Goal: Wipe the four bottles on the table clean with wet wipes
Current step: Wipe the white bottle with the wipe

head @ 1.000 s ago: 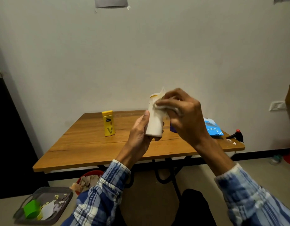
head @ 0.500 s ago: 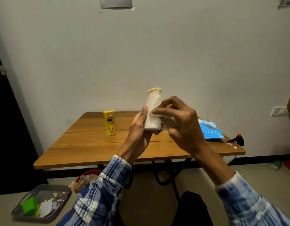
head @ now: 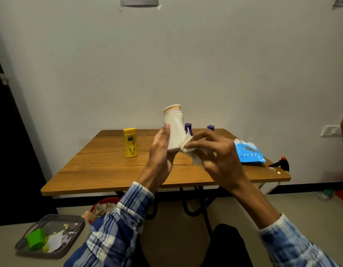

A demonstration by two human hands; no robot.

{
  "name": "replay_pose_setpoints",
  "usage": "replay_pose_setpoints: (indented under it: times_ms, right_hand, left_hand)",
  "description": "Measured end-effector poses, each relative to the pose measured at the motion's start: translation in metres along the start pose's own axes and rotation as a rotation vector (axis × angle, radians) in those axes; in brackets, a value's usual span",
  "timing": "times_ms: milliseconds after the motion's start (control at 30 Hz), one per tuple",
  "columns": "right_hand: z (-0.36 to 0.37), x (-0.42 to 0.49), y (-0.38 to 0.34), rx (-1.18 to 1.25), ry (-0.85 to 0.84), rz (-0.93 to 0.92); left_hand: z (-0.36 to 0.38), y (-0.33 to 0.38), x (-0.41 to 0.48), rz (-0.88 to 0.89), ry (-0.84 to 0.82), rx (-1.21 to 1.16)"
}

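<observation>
Compared with one second earlier, the right hand [head: 215,153] and its wipe [head: 188,146] have travelled from the cap end of the white bottle [head: 174,128] down to its lower end, leaving the cap and upper body fully exposed. The left hand [head: 160,151] still grips the bottle's lower body, thumb up the near side and fingers curled behind. The right hand's fingers are bent and pinch the crumpled wipe against the bottle's lower right edge. The bottle is held in the air above the table [head: 109,170], cap upward and roughly upright; its body is plain white with a yellow band below the cap. A yellow bottle [head: 130,143] stands on the table to the left. Two purple caps [head: 188,128] [head: 210,128] show behind the hands. A blue wipe pack [head: 248,152] lies to the right.
</observation>
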State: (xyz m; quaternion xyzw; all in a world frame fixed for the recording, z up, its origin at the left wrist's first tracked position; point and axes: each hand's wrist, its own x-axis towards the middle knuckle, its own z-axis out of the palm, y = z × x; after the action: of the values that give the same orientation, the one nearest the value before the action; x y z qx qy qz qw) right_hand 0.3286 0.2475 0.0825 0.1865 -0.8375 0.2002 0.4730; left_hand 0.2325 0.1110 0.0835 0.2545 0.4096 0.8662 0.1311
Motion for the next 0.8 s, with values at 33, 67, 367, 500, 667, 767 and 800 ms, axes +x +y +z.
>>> replay_pose_setpoints:
  times_ms: [33, 67, 367, 500, 667, 767, 800]
  right_hand:
    - [0.0, 0.002, 0.002, 0.011, 0.03, 0.037]
    - [0.002, 0.003, 0.002, 0.006, 0.035, 0.059]
    - [0.012, 0.007, -0.007, -0.126, 0.069, 0.101]
    - [0.012, 0.007, -0.003, -0.077, 0.1, 0.113]
    - [0.015, 0.014, -0.011, -0.046, 0.172, 0.118]
    - [0.012, 0.007, -0.007, -0.001, 0.049, 0.075]
    - [0.009, 0.01, -0.002, 0.041, 0.101, 0.118]
  left_hand:
    - [0.001, -0.002, 0.0, 0.002, 0.003, 0.006]
    - [0.002, -0.003, -0.001, 0.006, 0.003, 0.012]
    - [0.005, -0.016, -0.008, -0.088, -0.069, -0.044]
    - [0.002, -0.015, -0.01, -0.083, -0.16, -0.008]
    - [0.006, -0.023, -0.012, -0.023, -0.231, 0.056]
    - [0.0, -0.022, -0.01, 0.006, -0.207, 0.058]
    - [0.0, -0.022, -0.01, 0.011, -0.221, 0.079]
